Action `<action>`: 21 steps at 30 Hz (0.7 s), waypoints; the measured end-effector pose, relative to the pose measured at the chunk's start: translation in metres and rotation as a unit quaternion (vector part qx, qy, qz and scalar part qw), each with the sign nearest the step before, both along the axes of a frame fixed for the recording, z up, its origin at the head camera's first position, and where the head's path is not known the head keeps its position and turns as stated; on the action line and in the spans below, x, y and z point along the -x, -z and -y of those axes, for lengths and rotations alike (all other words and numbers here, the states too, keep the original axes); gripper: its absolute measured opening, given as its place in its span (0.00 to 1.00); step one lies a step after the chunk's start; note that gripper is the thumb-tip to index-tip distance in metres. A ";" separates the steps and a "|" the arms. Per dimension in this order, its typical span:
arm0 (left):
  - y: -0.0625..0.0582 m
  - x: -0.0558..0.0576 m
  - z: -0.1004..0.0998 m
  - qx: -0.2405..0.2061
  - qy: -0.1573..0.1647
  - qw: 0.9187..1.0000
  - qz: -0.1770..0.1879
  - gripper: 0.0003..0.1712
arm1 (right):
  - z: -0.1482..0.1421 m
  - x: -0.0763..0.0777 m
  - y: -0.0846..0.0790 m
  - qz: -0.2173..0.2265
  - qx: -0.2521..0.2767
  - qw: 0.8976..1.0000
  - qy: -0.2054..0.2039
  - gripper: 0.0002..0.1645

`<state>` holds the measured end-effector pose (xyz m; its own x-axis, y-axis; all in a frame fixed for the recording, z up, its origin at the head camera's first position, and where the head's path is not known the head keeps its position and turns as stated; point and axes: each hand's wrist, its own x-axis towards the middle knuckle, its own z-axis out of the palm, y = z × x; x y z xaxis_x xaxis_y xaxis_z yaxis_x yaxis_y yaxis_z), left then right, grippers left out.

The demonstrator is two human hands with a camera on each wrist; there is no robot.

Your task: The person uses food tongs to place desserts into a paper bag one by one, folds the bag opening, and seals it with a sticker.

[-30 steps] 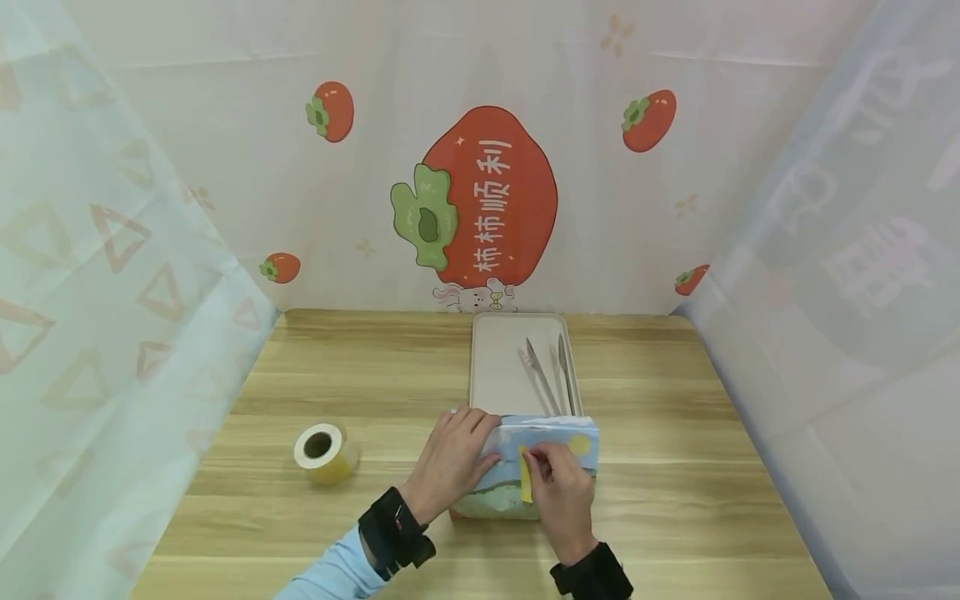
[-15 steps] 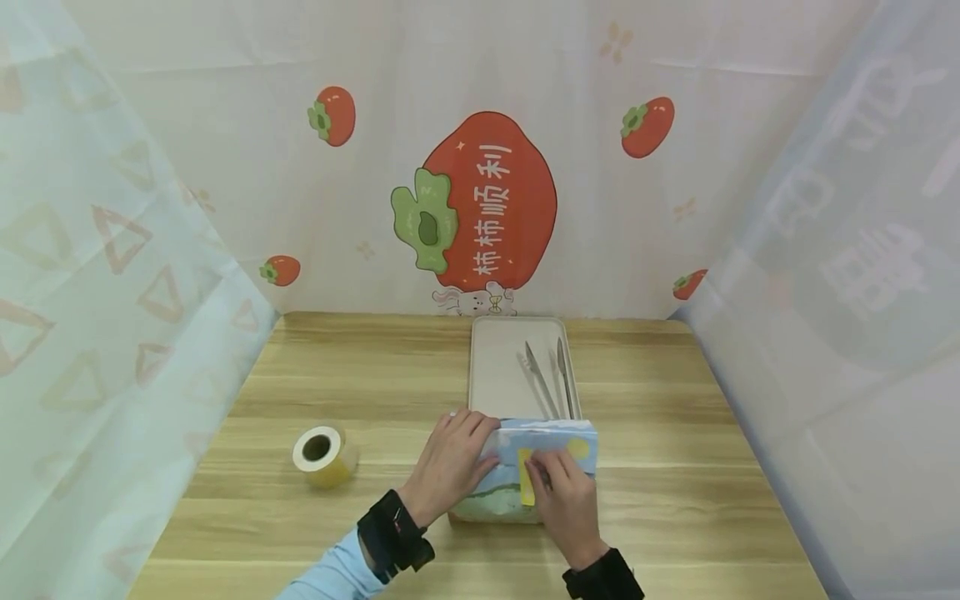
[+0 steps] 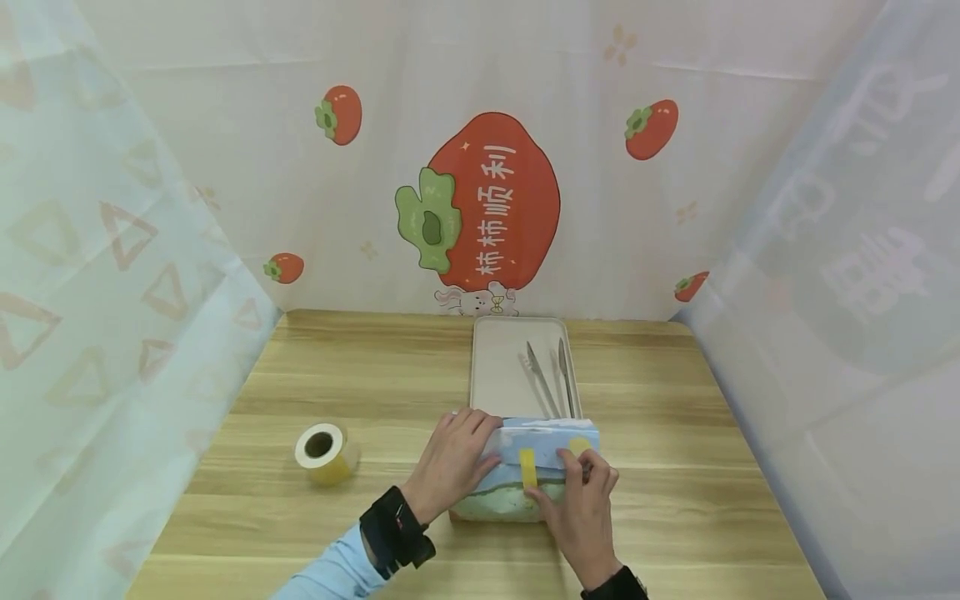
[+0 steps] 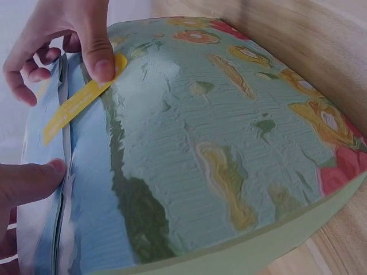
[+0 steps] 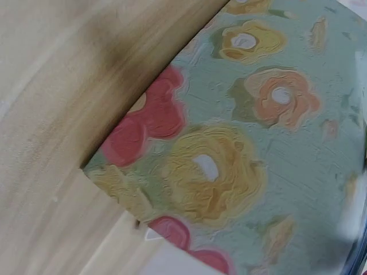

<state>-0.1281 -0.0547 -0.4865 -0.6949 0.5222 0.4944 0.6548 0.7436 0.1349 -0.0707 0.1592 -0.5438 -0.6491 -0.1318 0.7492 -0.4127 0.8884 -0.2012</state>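
A flower-patterned paper bag (image 3: 495, 505) lies at the front with its blue top folded over. My left hand (image 3: 450, 462) grips the fold at its left, thumb (image 4: 37, 177) on the near side and fingers over the far edge. Across the flap's edge runs a yellow strip of tape (image 3: 528, 468), slanting in the left wrist view. The thumb of my right hand (image 3: 585, 504) presses the strip's lower end, its other fingers bent near the flap. The right wrist view shows only the bag's painted flowers (image 5: 212, 172) and the table.
A roll of yellow tape (image 3: 318, 445) stands on the wooden table (image 3: 360, 367) to the left. Behind the bag lies a pale tray (image 3: 498, 362) with two slim metal tools (image 3: 564, 371) in it. Printed cloth (image 3: 600, 233) hangs behind and at both sides.
My right hand has let go of its pinch on the tape strip and moved slightly right, its thumb now on the strip's lower end. The left hand stays on the fold.
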 end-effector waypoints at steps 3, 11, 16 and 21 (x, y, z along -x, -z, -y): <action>0.000 0.000 0.000 0.004 0.001 1.000 0.003 0.29 | 0.002 0.001 0.000 0.009 -0.012 1.000 0.022 0.59; 0.001 -0.001 0.001 0.001 0.000 1.000 0.006 0.29 | 0.000 0.000 0.001 0.033 -0.048 0.998 0.029 0.65; 0.001 -0.001 0.001 0.004 0.000 1.000 0.001 0.29 | -0.005 -0.006 -0.007 0.054 -0.049 0.997 0.020 0.62; -0.001 0.000 0.001 0.008 0.002 1.000 -0.010 0.30 | -0.007 -0.003 -0.024 -0.003 -0.009 1.000 -0.018 0.38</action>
